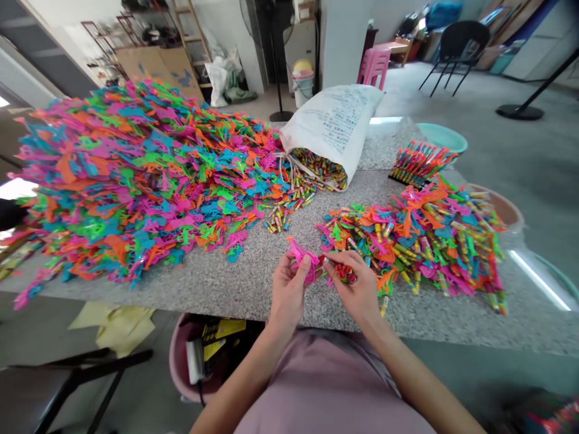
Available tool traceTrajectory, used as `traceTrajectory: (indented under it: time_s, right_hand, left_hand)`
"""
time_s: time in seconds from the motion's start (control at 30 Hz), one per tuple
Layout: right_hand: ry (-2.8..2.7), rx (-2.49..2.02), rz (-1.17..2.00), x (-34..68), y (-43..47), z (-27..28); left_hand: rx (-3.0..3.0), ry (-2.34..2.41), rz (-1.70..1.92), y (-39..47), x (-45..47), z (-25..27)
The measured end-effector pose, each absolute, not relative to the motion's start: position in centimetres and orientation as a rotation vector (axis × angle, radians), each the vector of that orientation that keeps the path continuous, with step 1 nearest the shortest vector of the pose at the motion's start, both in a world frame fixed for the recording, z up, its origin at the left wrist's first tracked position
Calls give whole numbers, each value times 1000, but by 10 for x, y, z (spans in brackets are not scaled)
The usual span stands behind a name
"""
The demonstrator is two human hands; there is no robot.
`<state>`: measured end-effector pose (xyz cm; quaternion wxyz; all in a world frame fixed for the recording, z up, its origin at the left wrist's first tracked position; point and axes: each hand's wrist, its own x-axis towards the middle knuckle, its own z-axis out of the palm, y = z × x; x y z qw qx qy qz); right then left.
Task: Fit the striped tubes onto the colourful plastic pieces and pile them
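Between the thumb and fingers of my left hand is a pink plastic piece with an openwork lower part. My right hand is closed around several small tubes whose red ends show in the palm. Its thumb and fingertip meet beside the pink piece, pinching something small and reddish. Left of my hands rises a large pile of colourful flat plastic pieces. Close to my right hand lies a heap of plastic pieces joined with striped tubes.
A white sack lies on its side at the back of the stone counter, spilling small striped tubes. A rack of upright orange-red sticks stands at right. Below the counter are a pink bin and a dark chair.
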<state>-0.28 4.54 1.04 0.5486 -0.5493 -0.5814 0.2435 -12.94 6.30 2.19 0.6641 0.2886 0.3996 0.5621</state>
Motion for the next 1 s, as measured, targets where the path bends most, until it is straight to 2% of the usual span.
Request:
traceTrajectory:
  time_s: [0.33,0.57,0.67,0.73,0.87,0.93,1.0]
  right_hand:
    - [-1385,-1249,570,-4,47,13]
    - [-1556,-1244,692,-7,55,5]
    - [-1597,-1288,626,4,60,2]
    - [-1544,-1371,413,28,67,1]
    - [-1351,-1698,-207,92,84,1]
    - [-1342,-1742,-355,108,89,-1]
    - [-1323,-1702,-331,104,89,-4]
  left_hand:
    - [638,869,1322,68,-127,19]
    - [731,941,1236,69,-127,10]
    - [877,1054,1141,84,-140,-6]
    - [1076,1275,1095,107,-168,-20]
    - [1396,2282,1084,159,-253,-43]
    - [1357,2579,916,173,-288,-50]
    - [1349,2640,862,176,-307,-54]
